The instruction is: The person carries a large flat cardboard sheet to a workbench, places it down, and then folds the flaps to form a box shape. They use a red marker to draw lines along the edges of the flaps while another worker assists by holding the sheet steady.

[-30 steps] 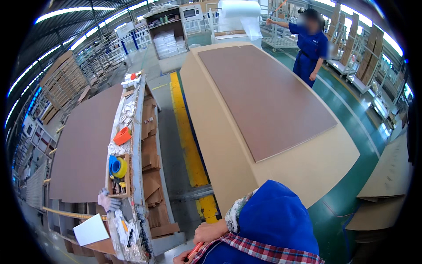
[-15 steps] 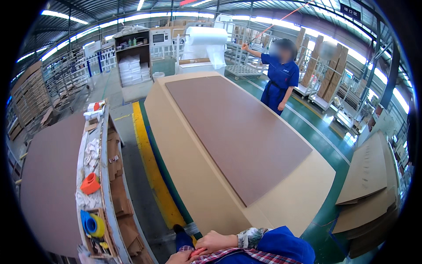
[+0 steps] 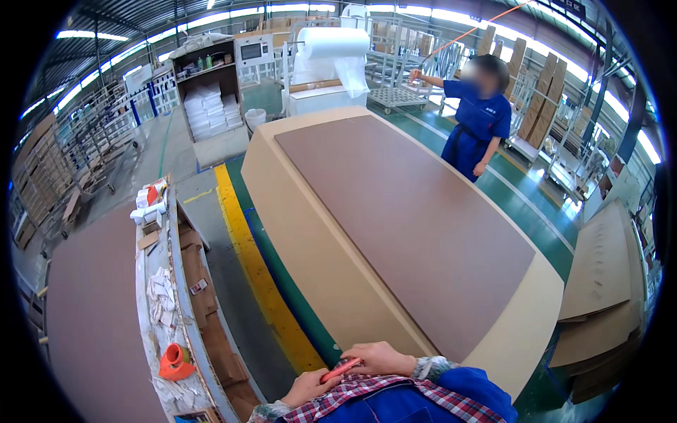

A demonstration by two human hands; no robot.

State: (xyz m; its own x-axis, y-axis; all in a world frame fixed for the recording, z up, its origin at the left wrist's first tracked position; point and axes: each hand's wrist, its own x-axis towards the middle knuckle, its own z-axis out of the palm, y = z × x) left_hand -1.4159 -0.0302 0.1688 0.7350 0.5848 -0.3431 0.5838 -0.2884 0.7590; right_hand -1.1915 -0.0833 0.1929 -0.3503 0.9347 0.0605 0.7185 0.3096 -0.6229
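Observation:
A slim red handheld object [image 3: 341,370] spans the gap between my two hands, low in front of my plaid sleeves and blue clothing; its exact kind is not clear. My left hand [image 3: 307,388] has its fingers closed on the lower left end. The upper right end is gripped by my right hand [image 3: 379,358], which is bent over it. Just beyond them lies a large brown panel [image 3: 416,218], flat on a bigger tan cardboard sheet [image 3: 310,240]. Neither hand touches the panel.
Across the panel a co-worker [image 3: 479,120] in blue raises one hand to an orange cord [image 3: 472,32]. To my left stands a narrow bench [image 3: 151,264] with an orange tape dispenser [image 3: 176,363] and rags. A bubble-wrap roll [image 3: 331,44] is at the back; cardboard sheets [image 3: 599,261] lean right.
My hands have come forward and apart, so more of the red object shows between them. My view has shifted, placing the panel and co-worker farther right.

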